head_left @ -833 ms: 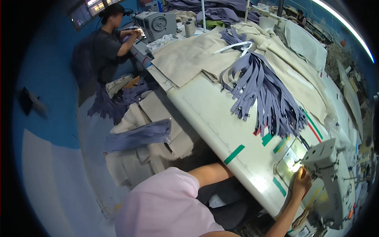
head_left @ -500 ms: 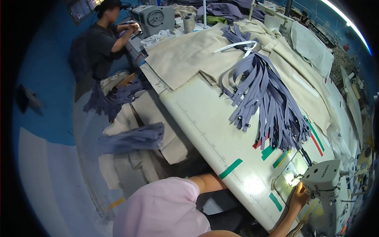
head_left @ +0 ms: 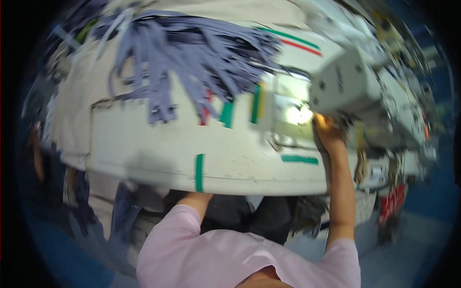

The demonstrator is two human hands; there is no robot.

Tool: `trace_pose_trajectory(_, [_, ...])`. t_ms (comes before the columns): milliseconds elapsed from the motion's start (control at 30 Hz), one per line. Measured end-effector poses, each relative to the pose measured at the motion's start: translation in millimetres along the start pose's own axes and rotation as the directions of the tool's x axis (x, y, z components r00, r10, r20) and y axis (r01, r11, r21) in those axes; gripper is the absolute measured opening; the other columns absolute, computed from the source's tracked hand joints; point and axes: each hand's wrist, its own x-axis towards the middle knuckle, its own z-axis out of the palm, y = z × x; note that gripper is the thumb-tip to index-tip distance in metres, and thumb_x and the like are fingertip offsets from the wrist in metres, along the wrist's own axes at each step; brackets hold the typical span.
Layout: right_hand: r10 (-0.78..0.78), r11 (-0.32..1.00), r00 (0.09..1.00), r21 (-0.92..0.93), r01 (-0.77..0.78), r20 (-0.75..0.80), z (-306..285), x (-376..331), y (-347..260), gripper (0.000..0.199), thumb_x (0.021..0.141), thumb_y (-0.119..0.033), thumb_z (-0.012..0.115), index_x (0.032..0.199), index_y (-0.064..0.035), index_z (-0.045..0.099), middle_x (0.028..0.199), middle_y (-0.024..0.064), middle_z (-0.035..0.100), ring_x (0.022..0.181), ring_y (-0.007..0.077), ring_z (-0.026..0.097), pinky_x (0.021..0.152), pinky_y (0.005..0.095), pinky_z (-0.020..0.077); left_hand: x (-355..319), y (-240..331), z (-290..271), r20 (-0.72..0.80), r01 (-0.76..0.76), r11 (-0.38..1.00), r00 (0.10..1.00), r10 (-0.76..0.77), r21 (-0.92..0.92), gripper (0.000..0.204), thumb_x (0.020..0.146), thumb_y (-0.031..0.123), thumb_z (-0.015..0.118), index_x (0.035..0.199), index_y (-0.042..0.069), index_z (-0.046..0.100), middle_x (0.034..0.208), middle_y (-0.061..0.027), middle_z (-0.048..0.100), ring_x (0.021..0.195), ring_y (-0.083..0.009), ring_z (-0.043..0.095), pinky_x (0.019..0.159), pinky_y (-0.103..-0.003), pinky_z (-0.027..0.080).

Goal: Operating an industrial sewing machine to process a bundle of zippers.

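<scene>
My right hand (head_left: 328, 133) reaches up to the lit spot under the head of a white sewing machine (head_left: 355, 86). Its fingers sit close to the needle area, and blur hides whether they hold anything. My left arm (head_left: 196, 200) runs under the front edge of the white table (head_left: 144, 153), so my left hand is hidden. A heap of grey-blue fabric strips (head_left: 192, 53) lies on the table to the left of the machine. I wear a pink shirt (head_left: 230, 259).
Green, red and yellow tape marks (head_left: 226, 114) cross the tabletop. Beige cloth (head_left: 72, 110) hangs over the table's left end, with grey-blue pieces (head_left: 122, 216) below it near the floor. The whole picture is motion-blurred.
The view has swung right and down toward the sewing machine, which now looks larger and closer. My right hand stays at the lit needle area. The seated person at the far left is out of sight.
</scene>
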Motion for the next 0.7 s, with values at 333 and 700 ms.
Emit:
trace_pose_trajectory(333, [0.443, 0.729, 0.893, 0.549, -0.408, 0.075, 7.1, 14.2, -13.7, 0.032, 0.078, -0.037, 0.077, 0.077, -0.0052, 0.070, 0.079, 0.0125, 0.072, 0.076, 0.0311, 0.070, 0.066, 0.0386, 0.0537, 24.3, 0.7, 14.2, -0.021, 0.089, 0.994, 0.996, -0.091, -0.062, 0.033, 0.095, 0.010, 0.067, 0.127, 0.005, 0.064, 0.121, -0.0114, 0.068, 0.109, -0.0240, 0.067, 0.093, -0.037, 0.057])
trace_pose_trajectory(700, [0.257, 0.733, 0.943, 0.594, -0.332, 0.211, -64.5, 26.3, -15.9, 0.020, 0.091, -0.019, 0.057, 0.101, -0.0057, 0.068, 0.102, 0.0173, 0.072, 0.099, 0.0362, 0.069, 0.088, 0.0449, 0.0532, -42.7, -2.0, -38.9, 0.100, 0.217, 0.973, 0.969, -0.224, 0.076, 0.036, 0.095, 0.009, 0.067, 0.130, 0.005, 0.062, 0.124, -0.0120, 0.067, 0.111, -0.0246, 0.066, 0.095, -0.037, 0.057])
